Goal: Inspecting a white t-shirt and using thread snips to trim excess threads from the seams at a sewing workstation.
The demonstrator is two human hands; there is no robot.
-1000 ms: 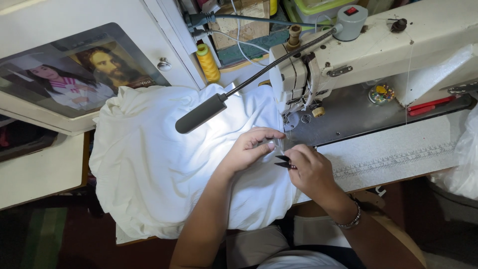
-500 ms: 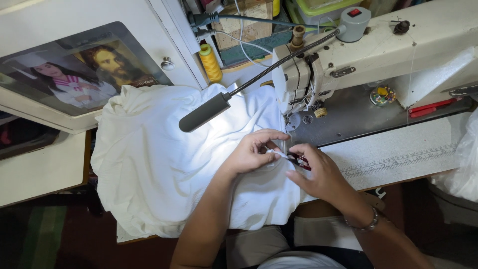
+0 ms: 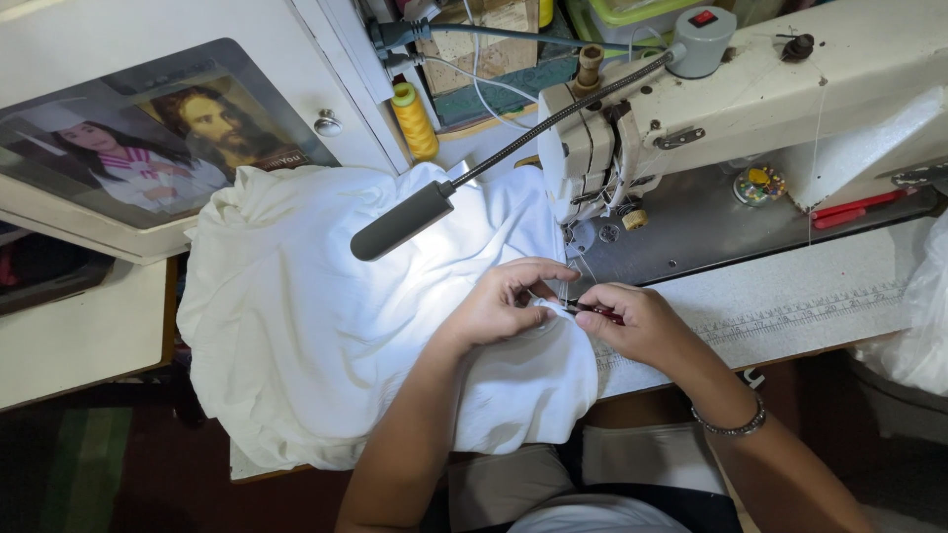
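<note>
White cloth (image 3: 326, 326) lay heaped across the tabletop (image 3: 790, 306) to the left of the sewing machine (image 3: 750, 109), its near edge hanging over the tabletop's front toward the person's lap, with one small fold drawn up just in front of the machine's needle area. The left hand (image 3: 499, 306) pinched that fold, fingers curled narrow around the fabric, wrist bent inward and forearm rising from below. The right hand (image 3: 637, 321), touching the same fold from the machine side, kept a tight grip on a small dark tool with a red part (image 3: 595, 311) (a thread snip or scissors by its look, though too small to tell), its point at the cloth between the two thumbs. That wrist wore a beaded bracelet (image 3: 731, 426) and lay flat over the pale tabletop.

In my judgement the risk was a nick: the tool's tip sat touching the fabric and close to the left fingertips, so a slip or too deep a bite could cut the cloth itself or a finger. The hanging weight of the cloth could also tug the fold out of the pinch.

Above the cloth a dark gooseneck lamp (image 3: 400, 222) reached from the machine and lit the fabric. A yellow thread cone (image 3: 415, 120) stood behind the cloth, and red-handled scissors (image 3: 849, 209) rested on the machine bed, well apart from the hands.
</note>
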